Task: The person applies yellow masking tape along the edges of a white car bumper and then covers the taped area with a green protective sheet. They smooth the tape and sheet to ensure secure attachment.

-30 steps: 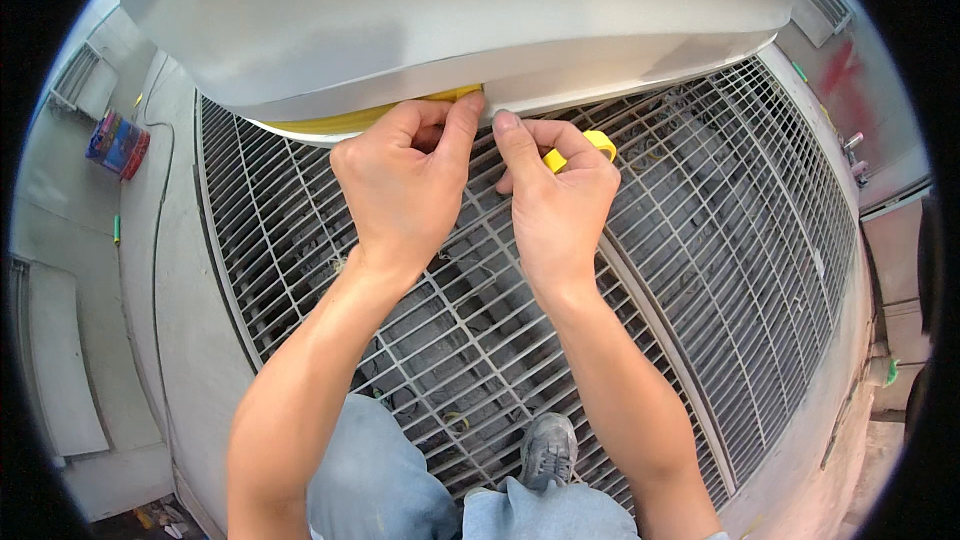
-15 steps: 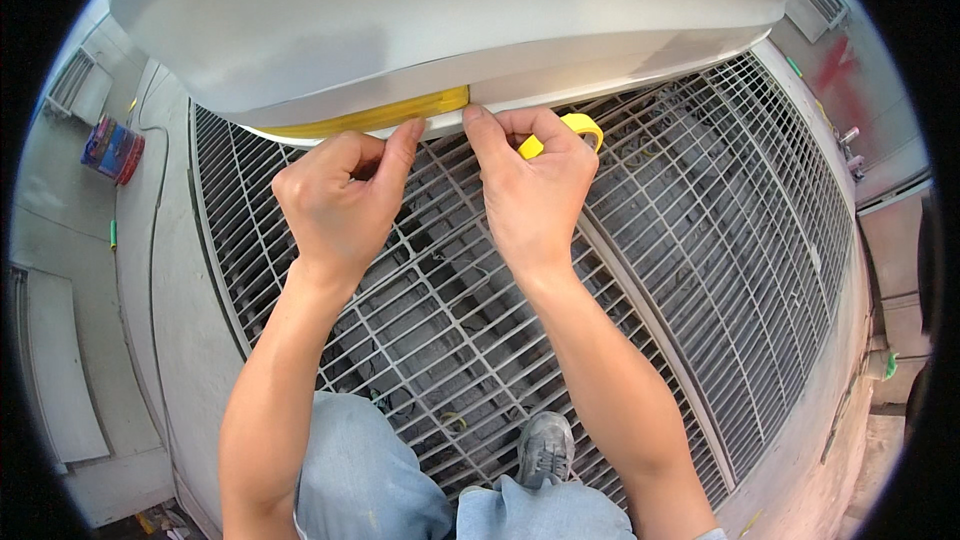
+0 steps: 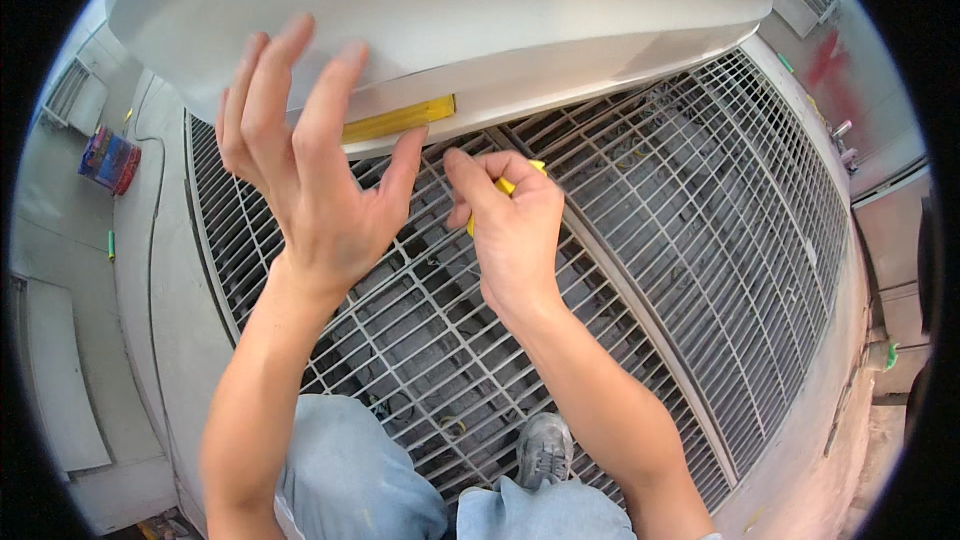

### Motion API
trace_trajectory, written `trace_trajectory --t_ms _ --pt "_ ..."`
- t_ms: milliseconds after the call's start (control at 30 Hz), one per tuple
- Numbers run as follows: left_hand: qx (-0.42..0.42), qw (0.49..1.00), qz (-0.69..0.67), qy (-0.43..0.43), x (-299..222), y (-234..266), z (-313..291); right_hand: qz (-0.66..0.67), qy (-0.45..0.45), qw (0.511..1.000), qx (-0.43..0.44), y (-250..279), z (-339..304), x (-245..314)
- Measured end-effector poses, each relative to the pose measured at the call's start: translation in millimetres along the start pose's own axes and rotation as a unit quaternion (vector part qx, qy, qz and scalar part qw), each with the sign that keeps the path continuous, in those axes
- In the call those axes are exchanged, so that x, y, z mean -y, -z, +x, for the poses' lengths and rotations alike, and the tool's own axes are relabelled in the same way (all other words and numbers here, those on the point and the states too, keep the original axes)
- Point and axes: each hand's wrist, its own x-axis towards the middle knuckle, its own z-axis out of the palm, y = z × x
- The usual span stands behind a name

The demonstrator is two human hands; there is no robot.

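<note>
A large white and grey panel (image 3: pixel 480 15), looking like a vehicle's body part, fills the top of the view. Along its lower edge runs a strip of yellow masking tape (image 3: pixel 405 118), its left part hidden by my left hand. My left hand (image 3: pixel 310 150) is raised in front of the panel with fingers spread, holding nothing. Below the edge, my right hand (image 3: pixel 515 225) is closed around a roll of yellow masking tape (image 3: pixel 507 185), mostly hidden by the fingers. The right hand is apart from the panel.
Metal floor grating (image 3: pixel 700 270) lies under the panel and around my feet. A paint-stained bucket (image 3: pixel 108 160) stands at the left by the wall. On the right wall is a red paint smear (image 3: pixel 828 60). My shoe (image 3: pixel 545 448) rests on the grating.
My left hand has lifted off the tape strip and opened, fingers spread upward. My right hand has dropped away from the panel edge, with the tape roll now tucked into it.
</note>
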Motion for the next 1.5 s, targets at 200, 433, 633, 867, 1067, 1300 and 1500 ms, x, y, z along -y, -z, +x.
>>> trace_trajectory --t_ms 200,433,633,867,1067,1300,1500 --pt "0.056 0.997 0.005 -0.048 1 -18 19 0.036 -0.025 0.999 -0.003 17 -17 -21" --pt "0.092 0.993 0.022 -0.072 -2 -20 32 0.023 -0.013 1.000 -0.001 34 -18 -23" --pt "0.118 0.988 0.040 -0.093 0 -14 33 0.017 -0.036 0.999 0.005 41 -20 -29" --pt "0.121 0.988 0.023 -0.098 -1 -14 37 0.018 -0.028 0.999 0.013 42 -21 -25" --pt "0.120 0.989 0.032 -0.075 -5 -14 35 0.012 -0.023 0.999 0.036 30 -23 -19" --pt "0.120 0.990 0.012 -0.076 -2 -14 35 -0.059 0.108 0.992 0.009 20 -14 -4" --pt "0.123 0.990 -0.014 -0.069 4 -8 32 0.005 0.159 0.986 0.054 4 -12 15"
